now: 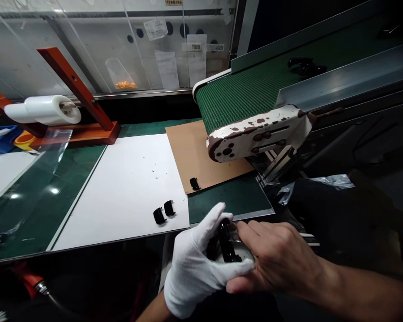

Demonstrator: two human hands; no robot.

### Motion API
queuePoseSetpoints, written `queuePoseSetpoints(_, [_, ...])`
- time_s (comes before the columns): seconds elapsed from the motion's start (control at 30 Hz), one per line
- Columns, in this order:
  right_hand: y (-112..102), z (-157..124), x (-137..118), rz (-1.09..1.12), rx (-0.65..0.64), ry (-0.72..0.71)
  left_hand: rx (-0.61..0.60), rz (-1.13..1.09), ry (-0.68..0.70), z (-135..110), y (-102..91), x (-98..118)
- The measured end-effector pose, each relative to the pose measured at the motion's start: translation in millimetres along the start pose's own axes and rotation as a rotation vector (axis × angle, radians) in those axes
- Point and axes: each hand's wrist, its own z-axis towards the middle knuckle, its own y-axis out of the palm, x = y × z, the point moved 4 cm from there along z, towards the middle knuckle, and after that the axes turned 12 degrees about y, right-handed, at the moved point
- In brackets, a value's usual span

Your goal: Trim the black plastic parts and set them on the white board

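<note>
My left hand [198,264], in a white glove, is closed around a small black plastic part [225,243] just past the near edge of the bench. My bare right hand [275,259] pinches the same part from the right, fingers pressed to it. Two similar black parts [164,212] lie side by side on a white sheet [121,192]. Another black part [195,183] rests on the corner of a brown cardboard sheet [191,152].
A green conveyor belt [242,94] with a chipped white end plate [255,132] slopes in from the right, carrying a black part [304,66]. An orange stand [80,103] holds a white film roll [43,109] at the left. A clear guard panel lines the back.
</note>
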Motion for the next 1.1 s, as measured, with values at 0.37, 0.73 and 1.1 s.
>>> queuePoseSetpoints(0.37, [0.7, -1.8, -1.9, 0.001, 0.052, -0.075, 0.016, -0.034, -0.113, -8.3, 1.4, -10.2])
queuePoseSetpoints(0.73, [-3.9, 2.2, -2.6, 0.109, 0.043, 0.03, -0.018, -0.027, -0.075, -4.5, -1.5, -2.4])
queuePoseSetpoints(1.1, [-2.0, -0.5, -2.5, 0.001, 0.067, -0.033, 0.002, 0.052, 0.036, -4.1, -0.6, -2.2])
